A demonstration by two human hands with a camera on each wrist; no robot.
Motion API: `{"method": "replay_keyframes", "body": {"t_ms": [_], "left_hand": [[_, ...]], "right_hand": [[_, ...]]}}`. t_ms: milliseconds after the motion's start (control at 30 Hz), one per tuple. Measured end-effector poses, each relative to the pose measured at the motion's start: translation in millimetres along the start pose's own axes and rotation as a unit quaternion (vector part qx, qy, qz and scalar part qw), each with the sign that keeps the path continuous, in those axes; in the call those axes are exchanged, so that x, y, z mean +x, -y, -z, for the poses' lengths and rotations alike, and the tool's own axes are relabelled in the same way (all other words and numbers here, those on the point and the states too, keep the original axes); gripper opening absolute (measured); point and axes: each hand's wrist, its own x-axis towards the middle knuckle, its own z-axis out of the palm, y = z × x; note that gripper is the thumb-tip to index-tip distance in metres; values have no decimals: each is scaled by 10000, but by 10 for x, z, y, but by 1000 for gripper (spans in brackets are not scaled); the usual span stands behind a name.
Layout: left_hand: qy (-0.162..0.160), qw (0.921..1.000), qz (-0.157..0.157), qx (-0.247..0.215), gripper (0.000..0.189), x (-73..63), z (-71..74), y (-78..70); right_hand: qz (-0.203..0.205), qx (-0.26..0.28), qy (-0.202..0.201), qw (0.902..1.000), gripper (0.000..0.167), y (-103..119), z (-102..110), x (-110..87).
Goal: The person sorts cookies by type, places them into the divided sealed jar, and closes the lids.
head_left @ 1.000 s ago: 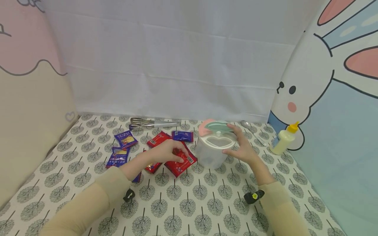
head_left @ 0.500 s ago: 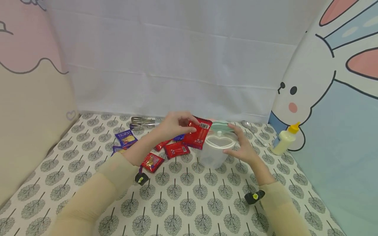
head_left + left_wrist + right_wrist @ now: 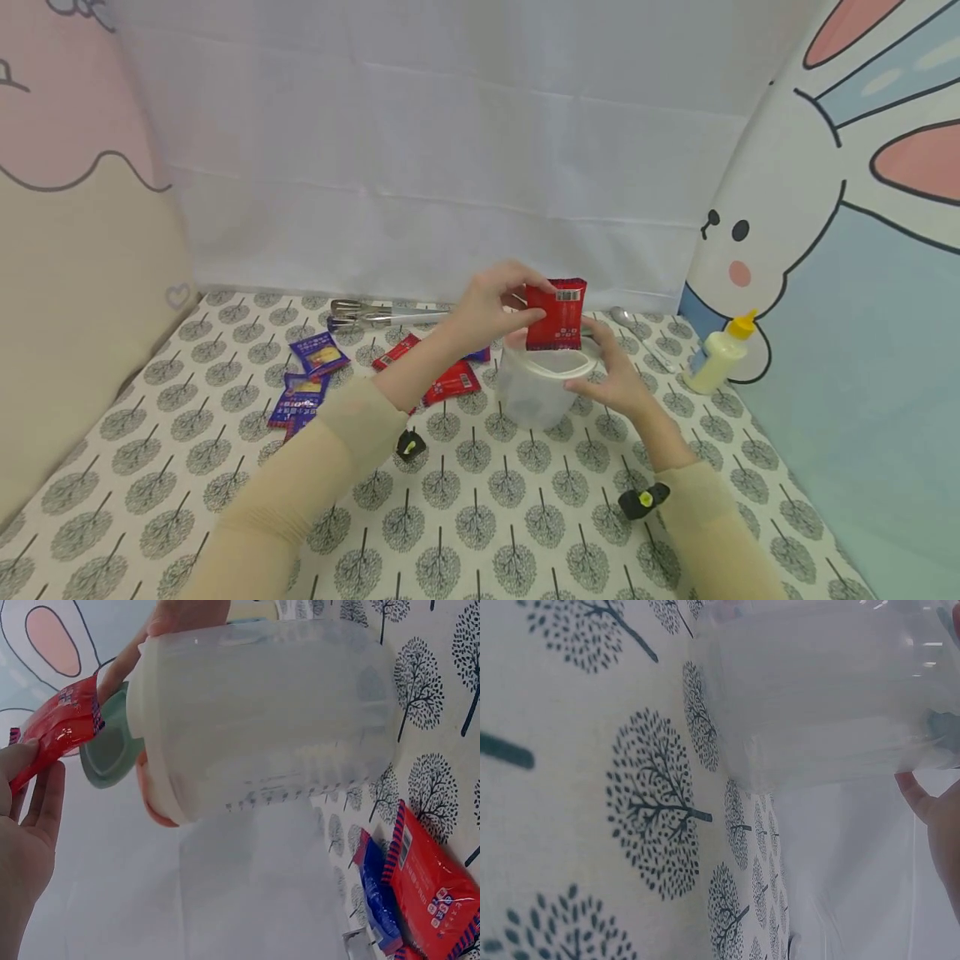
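Red packet [image 3: 556, 317]: upright above the rim of the canister [image 3: 528, 393], between both hands.
Left hand [image 3: 501, 307]: nearer, thumb and fingers pinching the packet's left edge.
Right hand [image 3: 618, 377]: thumb and fingers gripping the canister's right side.

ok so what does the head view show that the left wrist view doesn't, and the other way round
Only the head view: the spoon, the cluster of blue packets at the person's left, and the black device on the right wrist.

Only the left wrist view: small dark marks along the container, plus most of its green flap, largely hidden in the head view.

Both: the left hand holding a red packet, the right hand at the container's rim, and the tree-print cloth.
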Motion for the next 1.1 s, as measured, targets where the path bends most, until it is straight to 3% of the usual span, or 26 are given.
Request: {"method": "replay_keyframes", "body": {"t_ms": [133, 267, 367, 533, 700, 933, 1100], "left_hand": [[45, 9990, -391, 199, 32, -45, -107, 83], [274, 9966, -464, 626, 34, -137, -173, 152], [537, 9927, -442, 983, 34, -208, -200, 208], [1192, 9794, -473, 1558, 31, -326, -197, 278], [1529, 9721, -452, 1719, 30, -437, -129, 276], [1500, 9729, 273, 1737, 44, -654, 225, 250], [1772, 9616, 972, 1854, 53, -862, 534, 284]], "right_hand": [[-83, 116, -6, 9999, 93, -12, -20, -4], [-289, 79, 11, 9996, 94, -3, -24, -13], [-93, 4, 40, 9999, 93, -5, -15, -22], [492, 94, 88, 9987, 92, -32, -1, -27], [672, 148, 56, 9976, 93, -71, -1, -27], [486, 103, -49, 9988, 101, -413, -24, -7], [565, 167, -67, 9982, 101, -443, -25, 3]]}}
